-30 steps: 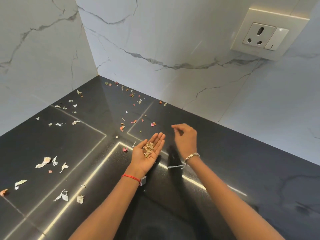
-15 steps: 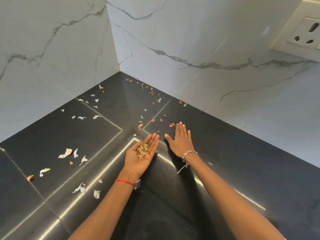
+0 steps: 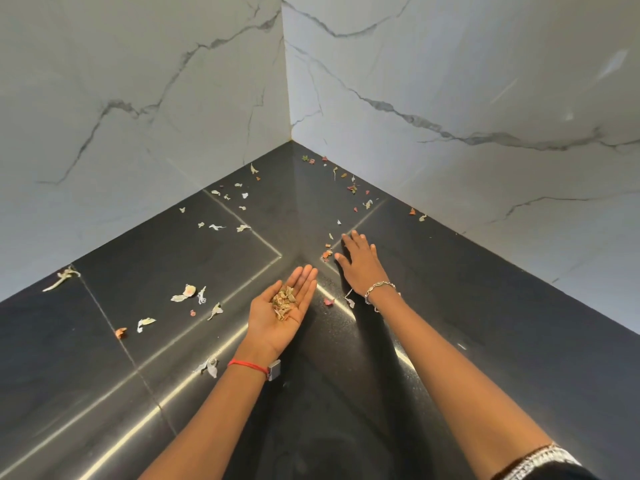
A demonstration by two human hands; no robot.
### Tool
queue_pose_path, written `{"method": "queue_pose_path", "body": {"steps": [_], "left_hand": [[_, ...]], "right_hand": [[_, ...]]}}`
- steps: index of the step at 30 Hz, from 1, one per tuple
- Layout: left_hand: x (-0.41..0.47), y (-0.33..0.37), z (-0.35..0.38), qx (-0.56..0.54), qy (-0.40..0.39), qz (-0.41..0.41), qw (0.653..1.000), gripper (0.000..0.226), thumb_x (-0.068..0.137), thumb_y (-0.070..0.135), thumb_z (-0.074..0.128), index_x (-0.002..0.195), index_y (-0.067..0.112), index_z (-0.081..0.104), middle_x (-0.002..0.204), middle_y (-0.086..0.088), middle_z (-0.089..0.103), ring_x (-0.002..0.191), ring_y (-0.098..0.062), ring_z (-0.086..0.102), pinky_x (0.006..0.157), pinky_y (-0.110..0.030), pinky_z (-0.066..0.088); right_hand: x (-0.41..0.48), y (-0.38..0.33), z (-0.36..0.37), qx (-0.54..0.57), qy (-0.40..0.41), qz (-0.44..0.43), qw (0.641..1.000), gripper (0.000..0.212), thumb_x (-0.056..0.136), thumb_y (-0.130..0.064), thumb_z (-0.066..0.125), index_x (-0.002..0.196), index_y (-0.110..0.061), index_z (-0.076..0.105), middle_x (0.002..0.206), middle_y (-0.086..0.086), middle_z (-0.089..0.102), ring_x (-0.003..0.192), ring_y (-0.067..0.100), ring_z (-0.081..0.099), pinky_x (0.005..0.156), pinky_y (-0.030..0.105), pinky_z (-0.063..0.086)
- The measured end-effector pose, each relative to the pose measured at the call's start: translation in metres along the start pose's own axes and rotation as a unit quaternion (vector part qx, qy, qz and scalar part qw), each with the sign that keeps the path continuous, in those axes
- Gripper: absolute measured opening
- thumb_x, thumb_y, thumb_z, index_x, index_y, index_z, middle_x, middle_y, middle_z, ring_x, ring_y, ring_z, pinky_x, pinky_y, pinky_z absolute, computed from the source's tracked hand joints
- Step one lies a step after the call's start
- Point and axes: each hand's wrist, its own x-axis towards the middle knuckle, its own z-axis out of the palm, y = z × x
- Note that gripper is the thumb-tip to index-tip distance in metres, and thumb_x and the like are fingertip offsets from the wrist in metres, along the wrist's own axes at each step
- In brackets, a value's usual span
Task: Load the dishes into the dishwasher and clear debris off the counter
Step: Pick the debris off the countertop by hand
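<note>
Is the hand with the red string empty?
No. The left hand lies palm up and carries a small pile of debris.

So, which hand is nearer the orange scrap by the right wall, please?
Right. The right hand lies short of the orange scrap; the left hand cups debris farther back.

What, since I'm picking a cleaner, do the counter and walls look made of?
Counter: black polished stone, probably granite; glossy, it mirrors light strips and shows fine speckle. Walls: white marble-look slabs with grey veins, soft sheen; real marble or tile, cannot tell.
</note>
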Motion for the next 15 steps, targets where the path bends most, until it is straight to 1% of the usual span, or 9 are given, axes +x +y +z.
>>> {"method": "queue_pose_path", "body": {"steps": [3,5,7,9,10,12,13,14,15], "left_hand": [[0.0,-0.001,0.0,0.003,-0.002,0.0,1.0,0.047,0.099,0.016,0.031,0.092,-0.013,0.067,0.106,-0.026,0.066,0.087,-0.038,0.069,0.075,-0.046,0.054],[0.0,-0.003,0.0,0.005,-0.002,-0.001,1.0,0.048,0.099,0.016,0.03,0.09,-0.013,0.068,0.105,-0.026,0.066,0.086,-0.038,0.069,0.075,-0.046,0.054],[-0.001,-0.004,0.0,0.006,-0.004,-0.002,1.0,0.049,0.099,0.016,0.03,0.089,-0.014,0.068,0.105,-0.026,0.066,0.085,-0.038,0.069,0.075,-0.046,0.054],[-0.004,-0.005,0.0,0.006,-0.004,-0.005,1.0,0.049,0.1,0.016,0.03,0.09,-0.014,0.068,0.106,-0.026,0.066,0.086,-0.038,0.069,0.075,-0.046,0.054],[-0.005,-0.006,-0.001,0.006,-0.004,-0.006,1.0,0.049,0.1,0.016,0.03,0.09,-0.014,0.068,0.106,-0.026,0.066,0.086,-0.038,0.069,0.076,-0.046,0.054],[-0.007,-0.007,-0.001,0.005,-0.005,-0.007,1.0,0.05,0.1,0.016,0.03,0.089,-0.014,0.069,0.106,-0.026,0.066,0.086,-0.038,0.069,0.077,-0.046,0.053],[-0.009,-0.007,-0.001,0.004,-0.007,-0.008,1.0,0.05,0.099,0.016,0.03,0.088,-0.014,0.069,0.105,-0.027,0.066,0.086,-0.039,0.069,0.077,-0.046,0.053],[-0.01,-0.007,-0.001,0.002,-0.009,-0.009,1.0,0.051,0.099,0.016,0.03,0.088,-0.014,0.069,0.105,-0.027,0.066,0.086,-0.039,0.069,0.077,-0.046,0.053],[-0.012,-0.008,-0.002,0.001,-0.01,-0.009,1.0,0.051,0.099,0.016,0.03,0.087,-0.014,0.069,0.105,-0.027,0.066,0.086,-0.038,0.069,0.077,-0.046,0.053]], "right_hand": [[-0.009,0.001,0.005,-0.054,0.009,-0.035,0.998,0.047,0.101,-0.015,0.029,0.147,-0.009,0.018,0.156,0.006,0.01,0.145,0.021,0.006,0.117,0.033,0.005],[-0.017,0.005,0.005,-0.083,0.013,-0.055,0.995,0.049,0.099,-0.004,0.032,0.146,-0.007,0.018,0.156,0.006,0.012,0.145,0.02,0.008,0.117,0.031,0.008],[-0.026,0.007,0.002,-0.106,0.02,-0.072,0.992,0.055,0.095,0.005,0.035,0.146,-0.008,0.02,0.156,0.004,0.014,0.144,0.019,0.011,0.115,0.029,0.016],[-0.038,0.008,-0.002,-0.12,0.032,-0.077,0.989,0.054,0.093,0.007,0.036,0.144,-0.008,0.028,0.154,0.003,0.02,0.143,0.019,0.019,0.113,0.03,0.025],[-0.043,0.009,-0.002,-0.123,0.047,-0.079,0.988,0.049,0.093,0.006,0.037,0.14,-0.007,0.036,0.151,0.005,0.028,0.14,0.02,0.026,0.111,0.03,0.029],[-0.054,0.009,-0.001,-0.144,0.077,-0.082,0.983,0.033,0.093,0.002,0.041,0.123,-0.004,0.054,0.132,0.008,0.05,0.126,0.022,0.044,0.101,0.028,0.04],[-0.059,0.009,0.0,-0.16,0.081,-0.09,0.98,0.027,0.092,0.001,0.043,0.114,-0.003,0.059,0.12,0.008,0.055,0.116,0.02,0.049,0.093,0.026,0.043],[-0.062,0.009,0.002,-0.171,0.077,-0.1,0.977,0.023,0.092,0.001,0.044,0.108,-0.004,0.061,0.111,0.007,0.057,0.109,0.019,0.05,0.088,0.026,0.044],[-0.064,0.009,0.003,-0.173,0.073,-0.109,0.976,0.021,0.092,0.001,0.045,0.105,-0.004,0.062,0.107,0.007,0.057,0.104,0.018,0.049,0.085,0.025,0.044]]}}
